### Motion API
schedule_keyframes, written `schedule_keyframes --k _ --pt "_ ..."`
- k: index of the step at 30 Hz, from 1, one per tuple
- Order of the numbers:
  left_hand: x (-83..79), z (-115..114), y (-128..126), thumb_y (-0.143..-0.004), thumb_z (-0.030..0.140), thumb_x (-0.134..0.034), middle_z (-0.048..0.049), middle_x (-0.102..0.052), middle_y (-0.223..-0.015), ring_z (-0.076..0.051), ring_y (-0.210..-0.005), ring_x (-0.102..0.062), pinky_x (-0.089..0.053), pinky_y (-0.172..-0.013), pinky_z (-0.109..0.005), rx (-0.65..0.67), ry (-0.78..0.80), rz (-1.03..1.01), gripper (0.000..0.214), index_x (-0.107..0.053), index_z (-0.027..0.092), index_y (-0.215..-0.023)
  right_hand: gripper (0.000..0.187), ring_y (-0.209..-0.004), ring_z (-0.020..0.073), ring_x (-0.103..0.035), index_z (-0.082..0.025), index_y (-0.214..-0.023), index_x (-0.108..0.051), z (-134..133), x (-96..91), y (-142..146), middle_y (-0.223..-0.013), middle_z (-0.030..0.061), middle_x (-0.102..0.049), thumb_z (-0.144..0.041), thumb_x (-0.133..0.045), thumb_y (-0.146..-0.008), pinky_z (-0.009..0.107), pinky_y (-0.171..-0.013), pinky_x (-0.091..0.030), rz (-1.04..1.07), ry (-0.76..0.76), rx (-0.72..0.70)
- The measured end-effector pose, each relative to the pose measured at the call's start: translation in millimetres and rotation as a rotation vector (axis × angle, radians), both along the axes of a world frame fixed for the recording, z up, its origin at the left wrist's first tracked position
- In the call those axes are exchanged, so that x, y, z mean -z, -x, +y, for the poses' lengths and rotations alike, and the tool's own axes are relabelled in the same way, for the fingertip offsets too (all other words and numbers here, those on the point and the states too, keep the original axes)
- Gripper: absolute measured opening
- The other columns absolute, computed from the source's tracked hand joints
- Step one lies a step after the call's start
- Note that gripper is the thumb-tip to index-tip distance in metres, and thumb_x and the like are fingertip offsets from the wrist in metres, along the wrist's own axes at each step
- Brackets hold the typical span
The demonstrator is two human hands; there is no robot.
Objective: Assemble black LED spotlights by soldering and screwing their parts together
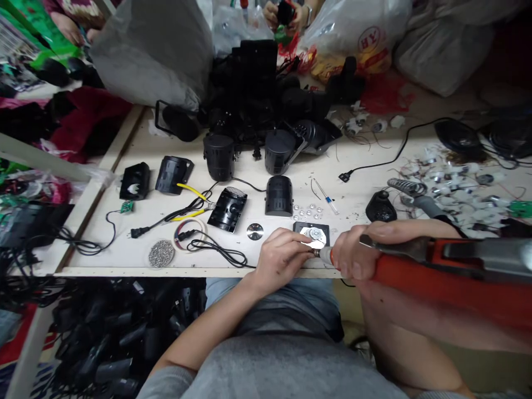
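Seen from the head camera, a worker's left hand [277, 257] pinches a silver metal disc [313, 237] between thumb and fingertips near the front edge of a pale wooden bench [199, 271], the grip closed and seemingly firm enough to steady the disc over a flat black holder [310, 227]. The right hand [355, 252] wraps closed around an orange-handled soldering iron [436, 277], bringing its metal tip in from the right to the disc's lower rim; the two hands sit almost touching, apparently for control over so small a target. A second silver disc [255, 231] lies just left of the work, with small round lenses [307, 211] just behind it, both within easy reach. Black spotlight housings [219, 158] stand upright toward the bench's middle, while yellow-handled pliers [193, 202] and a black power cord [216, 252] lie toward the left front corner. Beyond the far edge, a co-worker's hands [274, 14] hold a black part among plastic bags [357, 39].
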State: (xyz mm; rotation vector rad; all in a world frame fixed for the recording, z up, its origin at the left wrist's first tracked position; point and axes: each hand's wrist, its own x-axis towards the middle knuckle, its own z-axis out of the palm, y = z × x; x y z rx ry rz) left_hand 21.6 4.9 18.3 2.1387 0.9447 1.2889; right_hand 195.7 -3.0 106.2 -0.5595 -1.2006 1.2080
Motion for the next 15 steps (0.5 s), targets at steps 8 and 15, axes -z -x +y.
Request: schedule_keyframes --k 8,15 --pt "17.4 12 -7 -0.086 0.039 -0.076 -0.0111 -0.072 -0.115 -0.024 -0.106 -0.068 -0.056 -0.09 -0.04 -0.184 0.06 0.091 0.041 -0.064 0.019 -0.12 0.052 -0.058 0.0209 -0.058 -0.021 -0.111 -0.072 22 13.5 16 -0.068 0.0044 -0.064 -0.064 -0.05 -0.093 0.038 -0.053 -0.048 0.026 -0.011 0.03" --pt "25.7 27 -19 -0.076 0.026 -0.084 -0.0096 -0.071 -0.116 -0.026 -0.108 -0.066 -0.054 -0.093 -0.042 -0.06 0.278 0.137 0.037 -0.069 0.018 -0.109 0.084 -0.052 0.0216 -0.057 -0.022 -0.105 -0.075 38 29.8 26 -0.063 0.0043 -0.061 -0.09 -0.032 -0.081 0.043 -0.058 -0.055 -0.017 -0.015 0.129"
